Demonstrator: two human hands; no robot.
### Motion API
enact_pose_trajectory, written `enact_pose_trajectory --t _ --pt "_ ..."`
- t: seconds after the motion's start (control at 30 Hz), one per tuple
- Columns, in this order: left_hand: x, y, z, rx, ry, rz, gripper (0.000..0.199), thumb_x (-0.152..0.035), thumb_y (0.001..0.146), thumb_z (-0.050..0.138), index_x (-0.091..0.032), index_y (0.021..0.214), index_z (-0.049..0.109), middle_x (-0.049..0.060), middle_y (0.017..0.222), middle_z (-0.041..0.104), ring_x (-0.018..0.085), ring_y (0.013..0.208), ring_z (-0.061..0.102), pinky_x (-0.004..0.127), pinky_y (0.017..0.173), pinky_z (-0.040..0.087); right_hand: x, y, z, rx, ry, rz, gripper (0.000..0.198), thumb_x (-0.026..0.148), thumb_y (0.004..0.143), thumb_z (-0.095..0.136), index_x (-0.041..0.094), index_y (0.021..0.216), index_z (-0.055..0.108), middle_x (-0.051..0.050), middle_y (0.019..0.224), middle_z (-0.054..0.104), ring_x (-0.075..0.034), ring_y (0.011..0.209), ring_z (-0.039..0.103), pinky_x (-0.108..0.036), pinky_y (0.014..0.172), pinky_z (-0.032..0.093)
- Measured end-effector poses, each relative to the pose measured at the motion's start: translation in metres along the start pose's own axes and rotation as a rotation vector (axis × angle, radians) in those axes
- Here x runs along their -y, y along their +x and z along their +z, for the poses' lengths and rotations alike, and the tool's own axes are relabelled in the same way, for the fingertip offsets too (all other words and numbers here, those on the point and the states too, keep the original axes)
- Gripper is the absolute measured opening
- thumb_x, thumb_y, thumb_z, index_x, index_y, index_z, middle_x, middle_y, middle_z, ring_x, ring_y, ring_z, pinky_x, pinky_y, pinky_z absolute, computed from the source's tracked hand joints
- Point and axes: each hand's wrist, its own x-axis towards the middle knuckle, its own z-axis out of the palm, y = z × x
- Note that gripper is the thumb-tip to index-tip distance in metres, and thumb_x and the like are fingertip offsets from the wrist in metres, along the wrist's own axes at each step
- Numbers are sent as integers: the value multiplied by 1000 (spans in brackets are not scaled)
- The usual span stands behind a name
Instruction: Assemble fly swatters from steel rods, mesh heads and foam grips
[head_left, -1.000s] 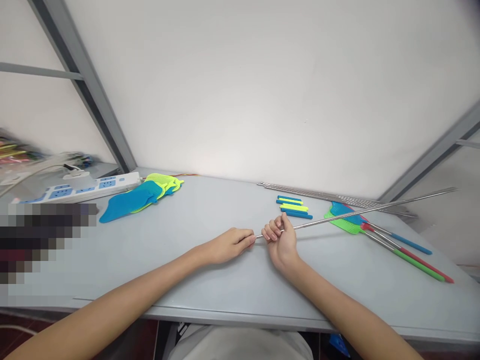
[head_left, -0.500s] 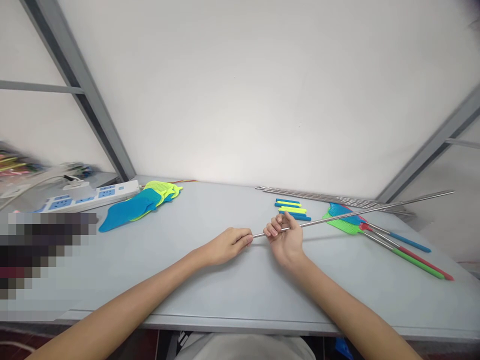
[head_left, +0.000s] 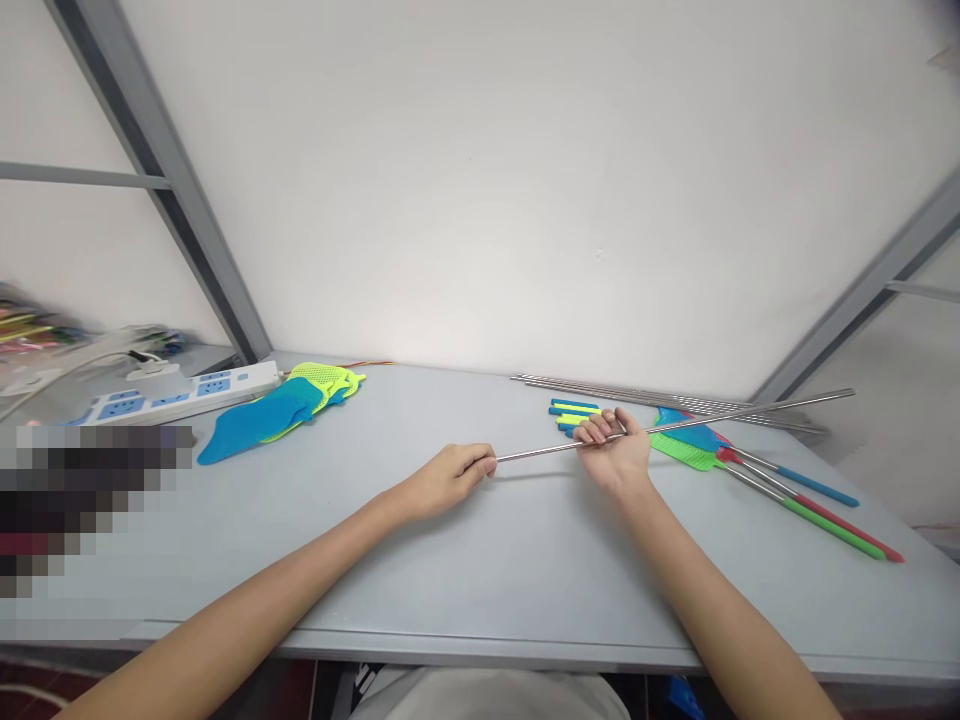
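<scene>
A long thin metal rod (head_left: 540,453) slants up to the right above the table, held between my two hands. My left hand (head_left: 456,478) is closed round its near left end. Farther along the rod, my right hand (head_left: 616,452) is palm up with its fingers curled over the metal. Just behind that hand lie several blue and yellow handle sleeves (head_left: 574,405), partly hidden by it. Fly swatters with a blue head (head_left: 686,432), a green head (head_left: 682,452) and coloured handles rest to the right, under the rod's line.
More metal rods (head_left: 637,393) lie along the wall at the back. Blue and yellow swatter heads (head_left: 259,418) are piled at the left beside a white power strip (head_left: 187,400). Grey metal frame posts (head_left: 161,180) stand at both sides of the table (head_left: 420,580).
My right hand has slid to the right along the rod, away from my left hand. The rod and my left hand have shifted a little left.
</scene>
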Motion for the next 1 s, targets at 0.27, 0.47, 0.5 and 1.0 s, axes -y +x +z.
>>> enact_pose_trajectory --t 0.27,0.47,0.5,1.0 --pt "-5 0 -7 -33 -22 -53 30 -34 81 25 -17 67 46 -4 53 38 9 50 35 20 49 29 12 9 -6 4 -16 -46 21 19 71 31 16 50 30 6 41 23 -5 33 23 -18 34 21" --pt "-2 1 -10 -72 -1 -50 31 -34 81 24 -17 68 47 -4 54 39 9 51 36 20 49 29 19 13 -7 -9 12 -58 20 18 70 31 16 51 31 6 40 22 -4 33 23 -18 35 22" --pt "-1 1 -11 -87 3 -54 31 -34 81 25 -17 68 47 -4 54 39 9 52 36 20 50 29 21 14 -7 -14 18 -69 20 18 70 31 16 51 31 6 40 22 -4 33 23 -18 35 22" --pt "3 1 -17 -246 43 -37 27 -37 80 28 -19 82 48 -3 64 46 9 58 40 19 47 29 33 27 -16 -164 54 -25 21 12 68 25 16 48 26 6 36 19 -4 30 21 -17 33 20"
